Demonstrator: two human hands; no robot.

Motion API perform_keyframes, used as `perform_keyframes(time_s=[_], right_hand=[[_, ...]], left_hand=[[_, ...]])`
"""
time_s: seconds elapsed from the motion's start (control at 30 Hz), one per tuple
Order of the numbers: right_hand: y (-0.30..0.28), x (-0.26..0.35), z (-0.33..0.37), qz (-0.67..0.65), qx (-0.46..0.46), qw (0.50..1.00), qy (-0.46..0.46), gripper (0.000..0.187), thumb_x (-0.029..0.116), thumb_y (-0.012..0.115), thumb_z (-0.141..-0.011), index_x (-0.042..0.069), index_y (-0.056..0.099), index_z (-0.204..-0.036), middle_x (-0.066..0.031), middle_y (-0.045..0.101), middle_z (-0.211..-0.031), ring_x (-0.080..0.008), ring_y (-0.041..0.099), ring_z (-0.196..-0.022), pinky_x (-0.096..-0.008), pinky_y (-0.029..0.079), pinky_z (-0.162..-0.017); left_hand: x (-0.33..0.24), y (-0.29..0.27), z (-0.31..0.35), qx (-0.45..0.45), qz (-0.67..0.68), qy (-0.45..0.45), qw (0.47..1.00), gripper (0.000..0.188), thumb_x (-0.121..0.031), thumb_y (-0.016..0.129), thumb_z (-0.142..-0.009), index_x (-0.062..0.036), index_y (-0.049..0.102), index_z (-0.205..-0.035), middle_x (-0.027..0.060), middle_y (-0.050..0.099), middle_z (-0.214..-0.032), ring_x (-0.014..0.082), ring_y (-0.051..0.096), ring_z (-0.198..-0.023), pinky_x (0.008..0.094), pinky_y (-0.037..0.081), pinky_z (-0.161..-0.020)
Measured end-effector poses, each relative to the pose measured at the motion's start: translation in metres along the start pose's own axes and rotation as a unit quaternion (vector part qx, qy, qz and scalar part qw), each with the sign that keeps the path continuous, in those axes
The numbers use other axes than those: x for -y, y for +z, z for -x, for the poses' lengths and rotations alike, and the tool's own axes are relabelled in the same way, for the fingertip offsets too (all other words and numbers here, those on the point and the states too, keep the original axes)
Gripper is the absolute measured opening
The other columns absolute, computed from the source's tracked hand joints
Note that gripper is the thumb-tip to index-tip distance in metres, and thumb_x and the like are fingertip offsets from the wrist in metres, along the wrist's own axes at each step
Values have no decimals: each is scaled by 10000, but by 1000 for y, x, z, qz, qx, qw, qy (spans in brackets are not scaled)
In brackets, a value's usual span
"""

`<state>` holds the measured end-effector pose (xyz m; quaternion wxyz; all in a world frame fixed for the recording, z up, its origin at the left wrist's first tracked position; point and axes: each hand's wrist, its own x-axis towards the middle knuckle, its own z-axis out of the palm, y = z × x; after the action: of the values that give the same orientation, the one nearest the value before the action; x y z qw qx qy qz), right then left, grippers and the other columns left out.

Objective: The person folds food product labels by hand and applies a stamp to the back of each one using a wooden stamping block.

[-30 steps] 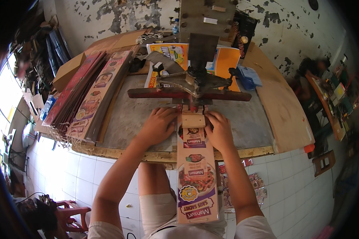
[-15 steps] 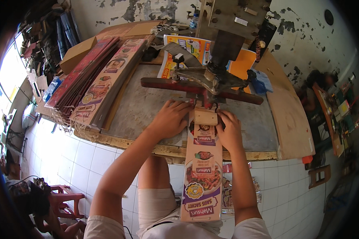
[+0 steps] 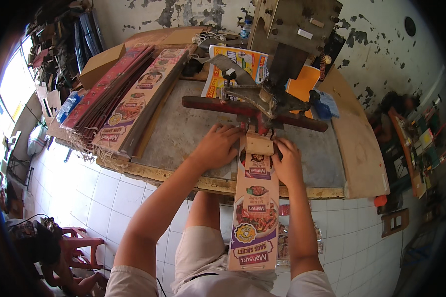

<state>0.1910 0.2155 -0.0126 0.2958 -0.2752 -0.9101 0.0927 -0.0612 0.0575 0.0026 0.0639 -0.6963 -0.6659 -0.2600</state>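
Note:
A long stack of printed cardboard strips (image 3: 253, 240), cream with purple and food pictures, runs from over my lap onto the metal-topped table. Its far end lies under a small wooden block (image 3: 259, 145) at the foot of a heavy press (image 3: 267, 96) with a dark red crossbar. On the left edge of that far end, my left hand (image 3: 217, 147) presses with its fingers bent and close together. My right hand (image 3: 288, 161) grips the opposite edge, thumb towards the strips. Both sets of fingertips are partly hidden near the block and the press.
On the left of the table lie tall piles of similar printed strips (image 3: 129, 106) and red ones (image 3: 101, 89), with strings hanging off. Colourful printed sheets (image 3: 238, 62) and a blue plastic wrapper (image 3: 327, 105) sit behind the press. A red stool (image 3: 82, 245) stands on the tiled floor.
The view has shifted slightly, so table and press appear a little further right. Both hands stay at the same place beside the strips, which keep their position under the block.

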Motion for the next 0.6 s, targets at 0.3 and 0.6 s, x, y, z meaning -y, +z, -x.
perform_keyframes(time_s=[0.3, 0.6], right_hand=[[2, -1, 1, -1, 7, 1000, 13, 435, 134, 720, -1003, 84, 728, -1434, -73, 669, -1485, -334, 589, -1411, -530, 434, -1218], [3, -4, 1, -3, 7, 1000, 11, 443, 132, 720, -1008, 86, 723, -1449, -69, 663, -1500, -330, 592, -1408, -520, 440, -1213]], left_hand=[[0, 1, 0, 9, 7, -10, 1000, 665, -206, 647, -914, -38, 597, -1555, 165, 601, -1624, 347, 505, -1549, 569, 328, -1315], [3, 4, -2, 16, 8, -7, 1000, 725, -261, 615, -932, -18, 541, -1611, 183, 540, -1692, 352, 453, -1604, 608, 292, -1341]])
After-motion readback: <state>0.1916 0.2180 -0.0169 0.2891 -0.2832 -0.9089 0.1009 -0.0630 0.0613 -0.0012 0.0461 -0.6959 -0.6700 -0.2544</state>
